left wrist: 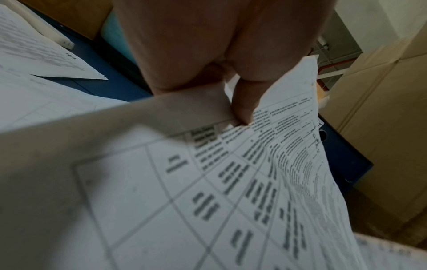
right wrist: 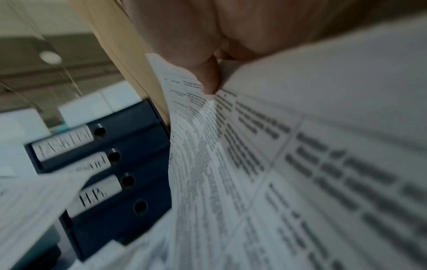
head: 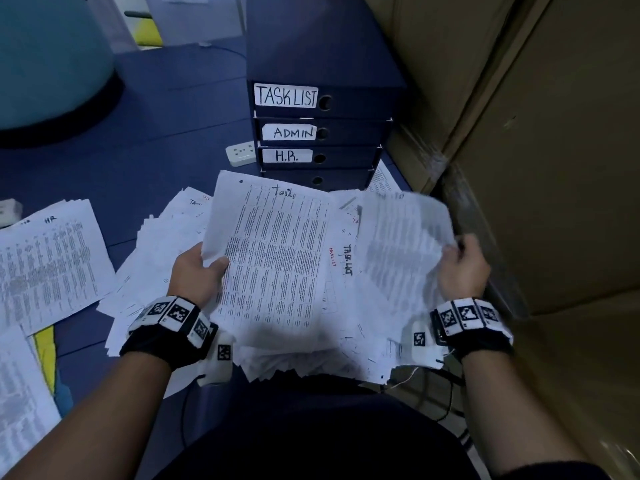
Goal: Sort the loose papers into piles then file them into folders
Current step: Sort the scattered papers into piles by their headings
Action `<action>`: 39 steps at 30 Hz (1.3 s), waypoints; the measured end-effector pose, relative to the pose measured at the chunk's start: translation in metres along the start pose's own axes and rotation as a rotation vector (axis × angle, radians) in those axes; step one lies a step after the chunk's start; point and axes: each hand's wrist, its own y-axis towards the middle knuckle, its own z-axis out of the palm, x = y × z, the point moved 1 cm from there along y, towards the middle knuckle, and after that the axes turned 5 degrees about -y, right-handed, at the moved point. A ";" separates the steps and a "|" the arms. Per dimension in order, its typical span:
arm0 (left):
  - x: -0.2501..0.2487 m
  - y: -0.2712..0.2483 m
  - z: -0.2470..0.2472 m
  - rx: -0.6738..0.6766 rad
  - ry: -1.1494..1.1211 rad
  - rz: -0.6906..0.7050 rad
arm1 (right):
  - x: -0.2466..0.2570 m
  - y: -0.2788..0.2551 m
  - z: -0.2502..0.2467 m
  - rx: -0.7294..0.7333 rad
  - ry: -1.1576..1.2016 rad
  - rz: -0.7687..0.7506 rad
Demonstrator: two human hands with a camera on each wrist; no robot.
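My left hand (head: pixel 199 271) pinches the left edge of a printed sheet (head: pixel 273 251) with "Tasks" handwritten at its top; in the left wrist view the thumb (left wrist: pixel 245 106) presses on that sheet (left wrist: pixel 208 201). My right hand (head: pixel 462 268) grips the right edge of another printed sheet (head: pixel 401 247), blurred by motion, and the right wrist view shows the thumb (right wrist: pixel 208 78) on that sheet (right wrist: pixel 300 164). Both sheets are lifted above a messy heap of loose papers (head: pixel 311 348) on my lap and the floor. Several dark blue box files (head: pixel 322 133) stand stacked beyond, labelled TASK LIST, ADMIN, H.R.
A pile of papers marked HR (head: pixel 48 261) lies on the blue floor at left, with more sheets (head: pixel 20 393) at the lower left. Cardboard boxes (head: pixel 536 150) wall the right side. A white power strip (head: pixel 242 152) sits left of the files. A teal round object (head: pixel 52 57) stands far left.
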 end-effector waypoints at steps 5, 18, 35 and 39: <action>0.005 0.001 -0.005 0.022 -0.117 -0.040 | 0.028 0.016 -0.030 -0.061 0.223 -0.145; 0.003 -0.009 -0.026 0.093 -0.280 -0.031 | 0.100 -0.001 -0.039 -0.102 0.643 -0.304; 0.006 0.007 -0.045 -0.157 -0.149 -0.044 | 0.080 -0.038 0.075 0.795 0.479 0.090; 0.012 0.001 -0.067 -0.169 0.025 -0.050 | 0.041 -0.046 0.103 0.847 -0.256 -0.094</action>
